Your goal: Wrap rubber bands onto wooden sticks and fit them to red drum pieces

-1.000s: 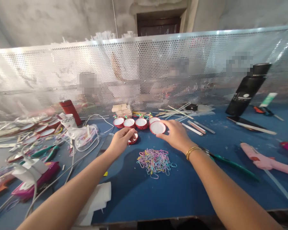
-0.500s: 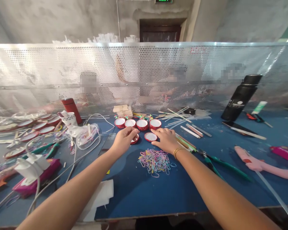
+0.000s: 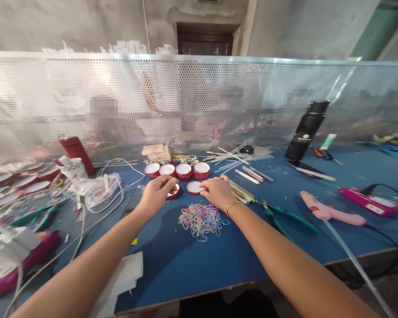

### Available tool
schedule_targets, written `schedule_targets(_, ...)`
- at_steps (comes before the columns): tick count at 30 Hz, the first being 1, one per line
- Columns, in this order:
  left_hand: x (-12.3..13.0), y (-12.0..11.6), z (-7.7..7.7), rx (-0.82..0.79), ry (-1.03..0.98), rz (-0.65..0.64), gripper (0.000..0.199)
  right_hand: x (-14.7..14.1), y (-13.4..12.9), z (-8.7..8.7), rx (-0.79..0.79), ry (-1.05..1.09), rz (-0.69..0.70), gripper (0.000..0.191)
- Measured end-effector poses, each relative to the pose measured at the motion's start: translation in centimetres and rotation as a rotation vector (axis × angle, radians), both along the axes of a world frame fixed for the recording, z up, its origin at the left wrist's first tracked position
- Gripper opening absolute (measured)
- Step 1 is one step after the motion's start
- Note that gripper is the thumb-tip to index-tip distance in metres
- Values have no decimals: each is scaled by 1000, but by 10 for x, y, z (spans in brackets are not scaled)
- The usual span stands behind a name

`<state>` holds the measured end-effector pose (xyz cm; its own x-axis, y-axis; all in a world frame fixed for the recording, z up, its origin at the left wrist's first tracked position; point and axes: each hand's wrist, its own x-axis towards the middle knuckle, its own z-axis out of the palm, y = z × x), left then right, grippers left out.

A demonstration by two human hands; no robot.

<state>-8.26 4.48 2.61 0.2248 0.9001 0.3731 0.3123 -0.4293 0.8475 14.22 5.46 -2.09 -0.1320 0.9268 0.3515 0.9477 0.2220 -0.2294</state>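
Observation:
My left hand (image 3: 157,192) is over a small red-rimmed white disc (image 3: 174,191), partly covering it. Its thumb and fingertips are pressed together; whatever they may hold is too small to name. Beside a second red-rimmed disc (image 3: 194,187), my right hand (image 3: 218,191) has its thumb and index finger brought together near the rim. What that pinch holds, if anything, cannot be made out. Behind both hands stands a row of stacked red-rimmed discs (image 3: 183,170). A pile of pastel rubber bands (image 3: 201,220) lies in front.
Green-handled pliers (image 3: 290,217), a pink glue gun (image 3: 331,212) and a black bottle (image 3: 305,132) are on the right. Left are a red bottle (image 3: 78,153), white cables and more discs (image 3: 37,187). A perforated metal screen (image 3: 199,97) stands behind.
The whole view has shifted, with the table's things now further left. My right thumb and index finger have closed together at the edge of the right disc, where they were spread before.

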Motion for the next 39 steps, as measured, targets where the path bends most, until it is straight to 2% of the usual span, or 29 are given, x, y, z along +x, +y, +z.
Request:
schedule_targets(5, -3, 5, -1, 49, 95, -7, 37, 4, -4, 10, 50, 50, -23, 19)
schedule_targets(8, -5, 8, -2, 142, 255, 32, 38, 3, -11, 19, 79, 62, -9, 21)
schedule_targets(12, -6, 4, 0, 215, 437, 86, 35, -3, -23, 33, 96, 43, 38, 19)
schedule_targets(17, -1, -3, 1, 296, 544, 83, 32, -6, -42, 54, 79, -10, 134, 19)
schedule_targets(22, 5, -7, 8, 321, 617, 73, 33, 25, -50, 63, 26, -43, 116, 20)
schedule_targets(28, 24, -38, 44, 302, 735, -28, 31, 104, -22, 52, -73, -50, -144, 24)
schedule_targets(31, 32, -58, 56, 318, 766, -100, 31, 140, -2, 41, -113, -55, -315, 47)
schedule_targets(34, 35, -70, 57, 327, 743, -141, 27, 169, 19, 29, -208, -53, -473, 73)
schedule_targets(36, 34, -72, 54, 316, 726, -144, 25, 182, 33, 21, -281, -54, -545, 79)
schedule_targets(39, 30, -68, 50, 294, 707, -132, 24, 190, 52, 10, -343, -76, -575, 55)
